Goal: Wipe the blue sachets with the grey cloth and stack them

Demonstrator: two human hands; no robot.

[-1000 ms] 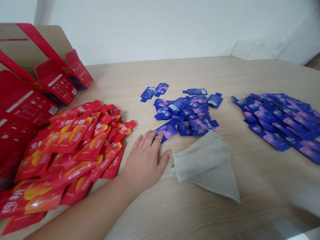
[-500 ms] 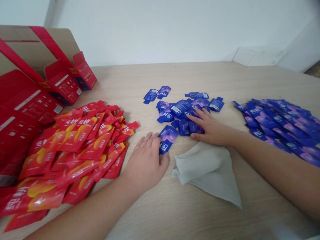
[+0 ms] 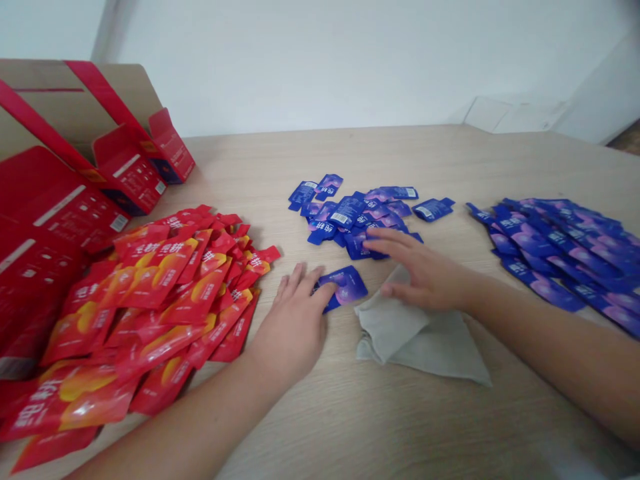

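Note:
My left hand (image 3: 295, 323) is by a blue-and-purple sachet (image 3: 346, 288) on the table. Its thumb lies over the sachet's left end with the index finger beside it, pinching that end; the other fingers are stretched out. Beyond lies a loose heap of blue sachets (image 3: 349, 211). My right hand (image 3: 425, 267) is open, fingers apart, with its fingertips at the near edge of the heap. A grey cloth (image 3: 430, 350) lies crumpled partly below that hand.
A big pile of red-and-orange sachets (image 3: 165, 273) spreads on the left. Behind it stand red cartons (image 3: 133, 170) and an open cardboard box (image 3: 40, 100) with red bands. Overlapping rows of blue sachets (image 3: 565, 247) lie at right. A white wall borders the table (image 3: 260, 157).
The single sachet by my left hand has turned and slid right, and my thumb has come over it. My right hand has drawn back towards me; the heap's sachets have shifted.

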